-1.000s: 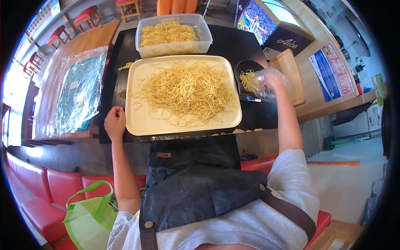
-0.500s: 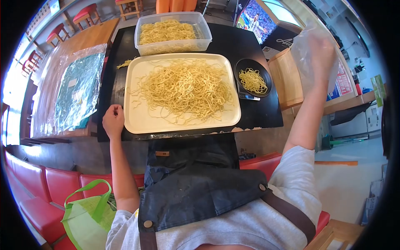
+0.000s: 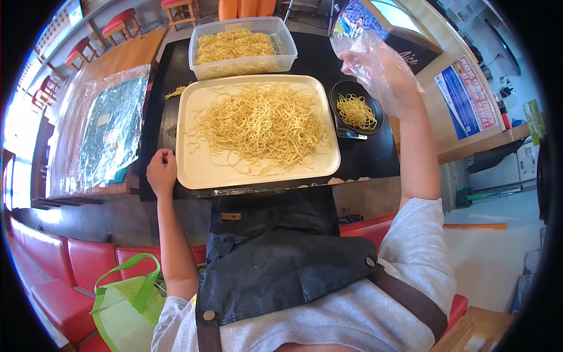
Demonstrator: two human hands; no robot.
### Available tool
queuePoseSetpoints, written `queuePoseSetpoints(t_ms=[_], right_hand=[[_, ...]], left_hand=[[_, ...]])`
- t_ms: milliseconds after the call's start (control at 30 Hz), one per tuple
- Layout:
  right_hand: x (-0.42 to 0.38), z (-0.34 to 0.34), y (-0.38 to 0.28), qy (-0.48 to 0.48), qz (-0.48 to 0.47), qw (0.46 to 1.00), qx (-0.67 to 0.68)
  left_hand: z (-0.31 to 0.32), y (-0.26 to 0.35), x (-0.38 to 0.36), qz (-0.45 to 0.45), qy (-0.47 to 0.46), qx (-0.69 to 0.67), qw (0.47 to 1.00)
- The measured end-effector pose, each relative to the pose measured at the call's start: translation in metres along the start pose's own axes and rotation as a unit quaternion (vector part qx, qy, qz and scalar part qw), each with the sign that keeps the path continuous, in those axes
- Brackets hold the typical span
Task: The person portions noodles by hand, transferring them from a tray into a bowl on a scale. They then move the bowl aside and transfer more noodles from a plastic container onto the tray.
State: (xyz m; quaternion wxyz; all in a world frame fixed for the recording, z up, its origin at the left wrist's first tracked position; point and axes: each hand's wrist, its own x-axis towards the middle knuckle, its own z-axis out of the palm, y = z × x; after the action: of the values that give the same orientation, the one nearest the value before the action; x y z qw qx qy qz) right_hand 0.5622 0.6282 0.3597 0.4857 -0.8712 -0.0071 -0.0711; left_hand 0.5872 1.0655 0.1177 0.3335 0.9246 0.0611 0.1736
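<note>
A cream tray (image 3: 193, 170) bears a large loose heap of yellow noodles (image 3: 267, 126). My left hand (image 3: 161, 171) rests on the black table by the tray's left edge, its fingers curled in with nothing seen in them. Over the table's far right part, my right hand (image 3: 381, 71) is raised inside a loose, clear plastic covering (image 3: 366, 44), a bag or glove. The plastic and motion blur its fingers. Just below it, a small portion of noodles (image 3: 356, 111) lies on a black plate (image 3: 378, 117), set on a digital scale (image 3: 352, 135).
Behind the tray stands a clear plastic tub (image 3: 243, 70) holding more noodles. A few strands (image 3: 175, 92) lie on the table (image 3: 158, 129) at left. Plastic-wrapped green material (image 3: 111, 126) covers a side table, and a green bag (image 3: 126, 305) sits at lower left.
My right hand has swung left and inward with its plastic covering, from the far right towards the space above the black plate. My left hand stays beside the tray.
</note>
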Motion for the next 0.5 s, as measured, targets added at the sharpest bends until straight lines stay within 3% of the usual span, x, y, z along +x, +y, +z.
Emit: queuePoseSetpoints(t_ms=[100,133,167,200,233,300,500], right_hand=[[0.003,-0.004,0.007,0.002,0.186,0.982,-0.028],[-0.002,0.007,0.004,0.074,0.198,0.975,0.075],[0.003,0.0,0.023,0.073,0.198,0.975,0.074],[0.012,-0.013,0.059,0.038,0.135,0.969,-0.203],[0.016,-0.02,0.089,0.0,0.06,0.884,-0.463],[0.013,-0.02,0.123,0.006,0.073,0.88,-0.47],[-0.011,0.0,0.102,-0.05,0.13,0.834,-0.535]], left_hand=[[0.001,0.001,0.0,-0.009,-0.007,-0.007,1.0],[0.0,0.002,0.0,-0.014,-0.008,-0.012,1.0],[0.0,0.002,0.0,-0.015,-0.008,-0.012,1.0],[0.0,0.003,-0.001,-0.012,-0.005,-0.011,1.0],[0.0,0.003,-0.001,-0.01,-0.002,-0.009,1.0],[0.001,0.001,0.0,-0.01,-0.002,-0.01,1.0],[0.0,0.001,0.0,-0.005,0.002,0.0,1.0]])
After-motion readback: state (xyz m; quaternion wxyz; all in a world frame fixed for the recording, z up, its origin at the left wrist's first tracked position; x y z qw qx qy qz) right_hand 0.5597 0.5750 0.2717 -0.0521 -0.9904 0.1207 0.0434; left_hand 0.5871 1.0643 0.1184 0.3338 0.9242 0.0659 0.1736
